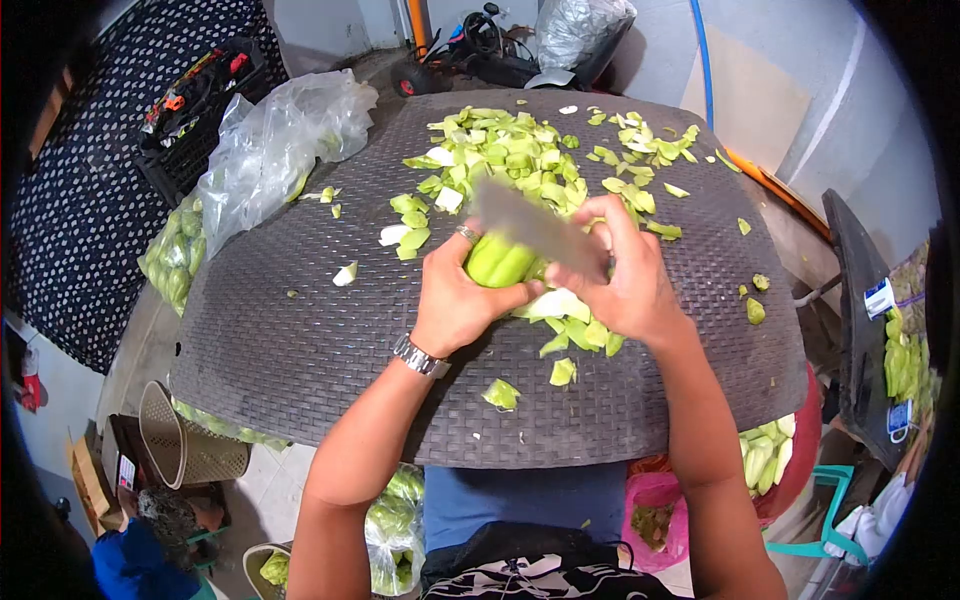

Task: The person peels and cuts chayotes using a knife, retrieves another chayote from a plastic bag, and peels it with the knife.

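A dark woven surface (300, 330) fills the middle of the frame, its near edge toward the lower centre. A dark cloth with a pale pattern (60, 220) covers much of the upper left. Right of it, a clear plastic bag (285, 140) lies crumpled over the surface's left edge. A heap of green pieces (510, 155) spreads across the upper centre, with looser ones strewn to its right and a few below the hands. An open beige basket (165, 435) stands at the lower left.

At the centre, the left hand (450, 295) is curled around a green vegetable, its thumb along the lower side. Just to its right, the right hand (632, 270) is closed on the rear end of a knife (535, 228), whose broad blade is motion-blurred and slants up to the left across the vegetable's upper part; whether its edge touches cannot be told. The green vegetable (497, 264) sits at the frame's centre, below the blade. A metal watch (420, 357) circles the left wrist, and a ring (467, 233) shows on a left finger.
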Available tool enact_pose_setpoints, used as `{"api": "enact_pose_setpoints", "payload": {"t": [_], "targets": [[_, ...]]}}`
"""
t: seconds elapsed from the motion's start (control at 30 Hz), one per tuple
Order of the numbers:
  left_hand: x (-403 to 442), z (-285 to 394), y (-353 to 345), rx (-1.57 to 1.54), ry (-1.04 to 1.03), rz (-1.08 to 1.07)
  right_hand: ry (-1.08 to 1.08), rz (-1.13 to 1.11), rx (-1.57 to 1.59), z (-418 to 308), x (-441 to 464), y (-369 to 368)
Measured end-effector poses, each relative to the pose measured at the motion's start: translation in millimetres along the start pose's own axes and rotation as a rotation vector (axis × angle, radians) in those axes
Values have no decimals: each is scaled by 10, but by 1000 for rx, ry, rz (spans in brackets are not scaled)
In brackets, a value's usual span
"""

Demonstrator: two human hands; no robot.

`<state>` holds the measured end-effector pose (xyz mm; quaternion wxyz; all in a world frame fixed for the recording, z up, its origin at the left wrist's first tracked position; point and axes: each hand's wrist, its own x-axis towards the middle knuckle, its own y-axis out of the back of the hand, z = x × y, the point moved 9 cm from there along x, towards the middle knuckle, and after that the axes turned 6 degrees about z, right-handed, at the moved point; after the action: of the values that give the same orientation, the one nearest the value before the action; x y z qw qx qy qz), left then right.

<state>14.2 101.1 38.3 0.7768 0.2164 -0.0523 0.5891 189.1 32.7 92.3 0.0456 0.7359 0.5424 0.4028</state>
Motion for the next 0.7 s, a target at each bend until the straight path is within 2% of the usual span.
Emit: {"api": "enact_pose_setpoints", "payload": {"t": [0.1, 0.17, 0.2, 0.4, 0.47, 0.5, 0.53, 0.6, 0.7], "targets": [[-61, -7, -46, -89, -14, -6, 161, -31, -73, -160, -48, -71], [-70, 84, -24, 138, -149, 13, 274, 8, -60, -137, -72, -146], [-82, 132, -27, 250, -216, 22, 271, 1, -54, -130, -76, -156], [-94, 152, 6, 100, -136, 22, 143, -110, -49, -82, -86, -183], [-127, 226, -5, 121, -276, 39, 223, -43, -61, -63, -98, -179], [-133, 234, -5, 115, -280, 44, 265, -10, -67, -97, -86, -167], [-139, 249, -5, 110, -284, 50, 213, -49, -43, -75, -68, -165], [-153, 197, -24, 67, -153, 44, 101, -128, 7, -70, -58, -137], [-175, 207, 2, 202, -269, 108, 113, -125, 43, -84, -53, -127]]}}
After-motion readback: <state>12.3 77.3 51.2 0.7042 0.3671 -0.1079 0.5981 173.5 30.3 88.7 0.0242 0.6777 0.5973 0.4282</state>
